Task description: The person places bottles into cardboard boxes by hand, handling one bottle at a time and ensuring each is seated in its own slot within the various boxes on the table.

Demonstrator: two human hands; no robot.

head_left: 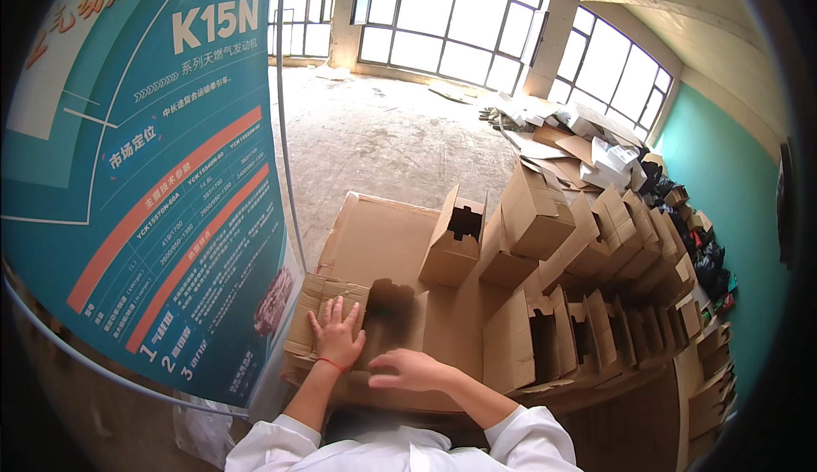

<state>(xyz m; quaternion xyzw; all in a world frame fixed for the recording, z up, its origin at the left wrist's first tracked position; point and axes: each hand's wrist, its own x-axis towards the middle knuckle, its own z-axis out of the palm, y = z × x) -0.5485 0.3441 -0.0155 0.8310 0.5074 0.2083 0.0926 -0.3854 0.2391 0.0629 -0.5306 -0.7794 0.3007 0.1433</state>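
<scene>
My left hand (338,334) lies flat with spread fingers on a brown cardboard box (299,334) at the front left of a cardboard-covered surface (370,225). A red string circles that wrist. Just right of the box is a dark notched patch (390,306); whether it is the box's opening or a shadow, I cannot tell. My right hand (411,370) hovers near the front edge, fingers stretched toward the left, holding nothing visible. Farther back and to the right stands an open-topped box (451,242) with a notched inner edge.
Rows of open cardboard boxes (587,336) fill the right side, with a taller box (534,208) behind them. A tall teal banner (170,174) stands close on my left. Flattened cardboard and white scraps (587,144) are piled toward the windows, by a green wall (723,165).
</scene>
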